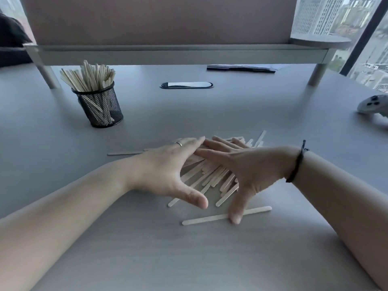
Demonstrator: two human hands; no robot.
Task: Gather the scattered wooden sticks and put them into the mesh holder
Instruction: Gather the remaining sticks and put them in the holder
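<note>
Hands frame a loose pile of wooden sticks (212,175) on the grey counter (189,248). The left hand (168,171) and right hand (247,166) lie over it with fingers straight and spread wide, fingertips meeting at the far side. The right thumb presses a stray stick (210,217). The mesh holder (100,108), already holding sticks, stands well apart at far left.

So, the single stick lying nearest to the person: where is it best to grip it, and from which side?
Probably at its free left end, from above: the stick lies flat on the table, and the right hand's thumb already rests on its right half.
</note>
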